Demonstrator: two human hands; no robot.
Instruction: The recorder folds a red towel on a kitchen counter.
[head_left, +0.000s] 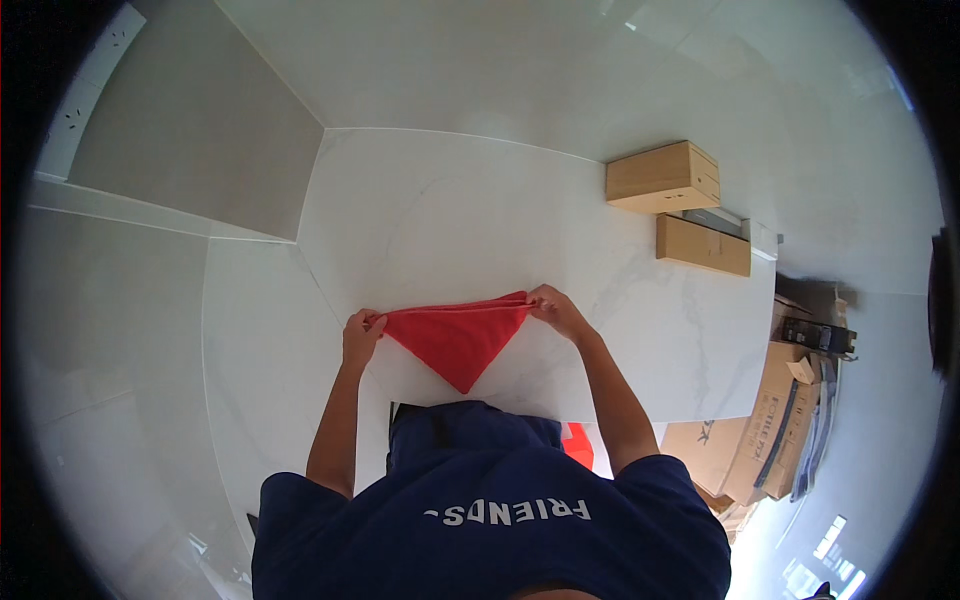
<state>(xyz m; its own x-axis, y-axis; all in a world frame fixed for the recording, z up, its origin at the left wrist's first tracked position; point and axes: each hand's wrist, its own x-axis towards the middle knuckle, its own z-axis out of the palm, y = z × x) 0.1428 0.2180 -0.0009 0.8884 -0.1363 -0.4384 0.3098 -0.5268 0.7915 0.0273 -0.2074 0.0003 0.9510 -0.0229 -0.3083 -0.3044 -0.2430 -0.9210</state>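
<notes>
A red cloth (459, 341), folded into a triangle, lies on the white marbled countertop (450, 217) with its point towards my body. Its long folded side faces away from me, and several layers show along that edge at the right. My left hand (363, 334) pinches the left corner between thumb and fingers. At the opposite corner, my right hand (556, 309) grips the layered edge with its fingertips. The cloth stretches nearly straight between both hands. Whether any part of it is lifted off the surface, I cannot tell.
At the back right, a cardboard box (652, 180) stands near a longer, low cardboard box (703, 244) and a white object (761, 240). Flattened cartons (757, 427) lean beyond the counter's right edge. A red object (577, 445) shows below the front edge. Walls border the back and left.
</notes>
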